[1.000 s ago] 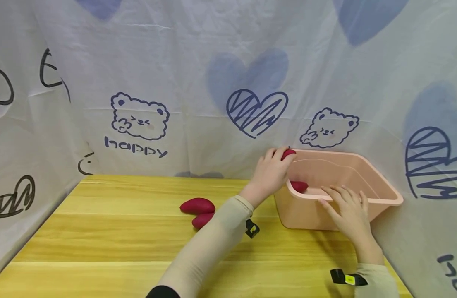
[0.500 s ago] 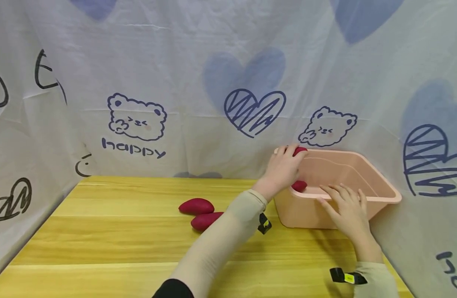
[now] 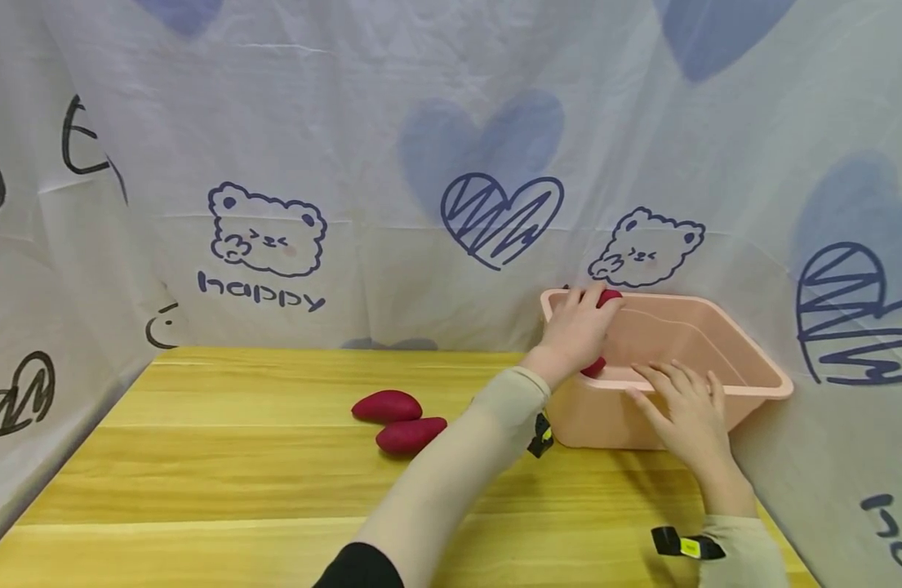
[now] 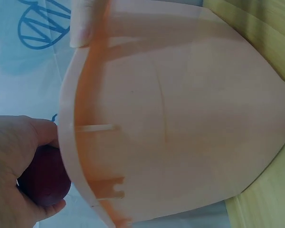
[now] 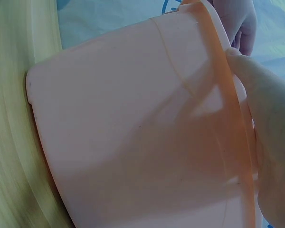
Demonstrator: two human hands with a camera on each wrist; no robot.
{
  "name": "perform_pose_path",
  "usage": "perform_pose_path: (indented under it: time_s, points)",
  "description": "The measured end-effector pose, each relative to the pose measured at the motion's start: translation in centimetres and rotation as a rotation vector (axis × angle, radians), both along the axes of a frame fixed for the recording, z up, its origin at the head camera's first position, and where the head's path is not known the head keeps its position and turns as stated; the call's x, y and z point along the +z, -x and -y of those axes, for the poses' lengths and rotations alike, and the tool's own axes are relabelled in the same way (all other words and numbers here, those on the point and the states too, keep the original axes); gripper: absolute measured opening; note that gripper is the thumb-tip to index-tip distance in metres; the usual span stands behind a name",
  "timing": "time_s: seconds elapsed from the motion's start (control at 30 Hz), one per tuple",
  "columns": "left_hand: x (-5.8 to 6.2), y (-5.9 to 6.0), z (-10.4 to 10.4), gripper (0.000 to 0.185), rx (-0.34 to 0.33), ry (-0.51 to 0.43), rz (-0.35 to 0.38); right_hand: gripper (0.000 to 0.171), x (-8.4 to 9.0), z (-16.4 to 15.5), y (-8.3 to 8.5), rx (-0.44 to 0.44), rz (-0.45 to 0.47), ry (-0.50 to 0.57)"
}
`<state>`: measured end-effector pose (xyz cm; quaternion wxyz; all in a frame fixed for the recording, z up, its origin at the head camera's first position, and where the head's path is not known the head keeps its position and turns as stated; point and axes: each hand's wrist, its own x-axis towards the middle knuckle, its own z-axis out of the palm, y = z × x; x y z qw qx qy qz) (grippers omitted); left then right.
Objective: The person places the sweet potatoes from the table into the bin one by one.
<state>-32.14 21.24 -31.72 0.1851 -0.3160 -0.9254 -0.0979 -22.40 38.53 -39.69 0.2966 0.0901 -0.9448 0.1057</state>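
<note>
Holding: the left hand (image 3: 577, 328) curls its grip round a dark red sweet potato (image 3: 609, 297), over the far left corner of the pink tub (image 3: 744, 359).
Sweet potato in hand: only its tip shows past the fingers in the head view; the left wrist view shows it (image 4: 43, 178) pinched between thumb and fingers, just beside the tub's rim (image 4: 80, 142).
Right hand: the right hand (image 3: 687, 415) lies on the tub's near rim, fingers spread and straight, their tips over the edge; its grip pinches nothing.
Tub: stands on the counter (image 3: 201, 474) at its far right, against the printed cloth backdrop (image 3: 392, 147).
Inside the tub: another red piece (image 3: 594, 367) shows just below the left hand.
On the counter: two more sweet potatoes (image 3: 387, 406) (image 3: 410, 434) lie touching, left of the tub and apart from it.
</note>
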Motion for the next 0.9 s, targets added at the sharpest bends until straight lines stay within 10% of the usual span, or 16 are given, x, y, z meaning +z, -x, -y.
perform_pose_path:
  time_s: [0.9]
  points:
    - [-2.9, 0.4, -1.7, 0.04, 0.031, 0.052, 0.014, 0.047, 0.1, -0.1, 0.0, -0.007, 0.021, -0.009]
